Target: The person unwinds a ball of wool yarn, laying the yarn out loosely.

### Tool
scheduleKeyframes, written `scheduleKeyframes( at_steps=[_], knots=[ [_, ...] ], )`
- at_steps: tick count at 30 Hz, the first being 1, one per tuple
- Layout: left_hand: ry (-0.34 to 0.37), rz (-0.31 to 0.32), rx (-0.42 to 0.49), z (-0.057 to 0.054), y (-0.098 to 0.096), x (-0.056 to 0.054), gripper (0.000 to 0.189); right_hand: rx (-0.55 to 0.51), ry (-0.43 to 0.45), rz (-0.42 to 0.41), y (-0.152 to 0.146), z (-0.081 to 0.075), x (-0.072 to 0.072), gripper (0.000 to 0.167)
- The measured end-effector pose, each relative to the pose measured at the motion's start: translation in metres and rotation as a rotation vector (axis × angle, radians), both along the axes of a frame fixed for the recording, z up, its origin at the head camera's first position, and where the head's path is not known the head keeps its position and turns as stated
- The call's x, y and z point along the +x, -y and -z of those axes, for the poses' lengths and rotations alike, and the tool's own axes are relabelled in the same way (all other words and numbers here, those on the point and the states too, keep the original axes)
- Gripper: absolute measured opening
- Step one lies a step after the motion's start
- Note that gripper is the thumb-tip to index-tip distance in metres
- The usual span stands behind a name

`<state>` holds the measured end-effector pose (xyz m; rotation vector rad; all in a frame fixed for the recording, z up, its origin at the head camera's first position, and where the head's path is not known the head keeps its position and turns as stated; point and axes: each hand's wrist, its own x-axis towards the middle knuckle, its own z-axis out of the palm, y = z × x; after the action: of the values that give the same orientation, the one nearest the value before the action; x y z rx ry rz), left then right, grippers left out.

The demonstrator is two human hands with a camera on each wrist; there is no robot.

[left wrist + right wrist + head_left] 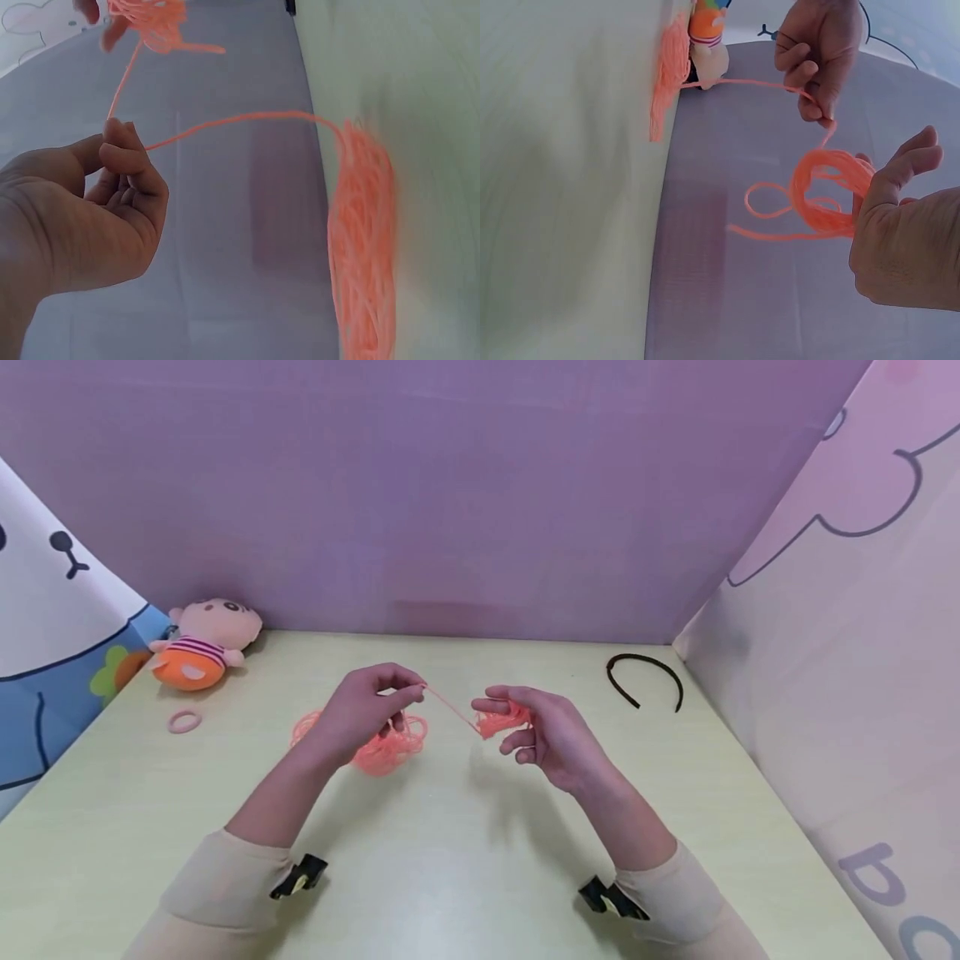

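above the desk (450, 877), the left hand (367, 708) pinches a coral strand (453, 707), the right hand (553, 731) holds a looped coil (500, 723) and the loose skein (381, 757) lies below, so a sharp tug could snarl it, or a slack grip spill the coil.

Three cams: one head, two wrist.
Head: high, wide, forward-down over pale flat worktop (450, 877). Wrists: close-in, rolled sideways, facing flat purple fabric backdrop (225, 202); worktop frame-right in left, frame-left in right. Both catch coral-pink looped yarn skein (364, 240).
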<state>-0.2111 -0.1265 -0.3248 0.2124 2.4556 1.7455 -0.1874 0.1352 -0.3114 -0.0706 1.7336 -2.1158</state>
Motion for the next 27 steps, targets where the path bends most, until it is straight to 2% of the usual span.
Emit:
scheduleKeyframes(
  at_steps=[9, 19, 27],
  knots=[
    [-0.004, -0.066, -0.005, 0.010, 0.028, -0.014, 0.022, -0.021, -0.005, 0.006, -0.003, -0.001, 0.000, 0.037],
    [-0.003, -0.140, -0.012, 0.006, 0.055, -0.017, 0.037, -0.022, -0.029, 0.021, -0.005, -0.004, -0.001, 0.038],
    [-0.018, -0.212, 0.025, 0.005, 0.072, -0.021, 0.039, -0.033, -0.027, 0.024, -0.009, -0.004, -0.002, 0.041]
  ],
)
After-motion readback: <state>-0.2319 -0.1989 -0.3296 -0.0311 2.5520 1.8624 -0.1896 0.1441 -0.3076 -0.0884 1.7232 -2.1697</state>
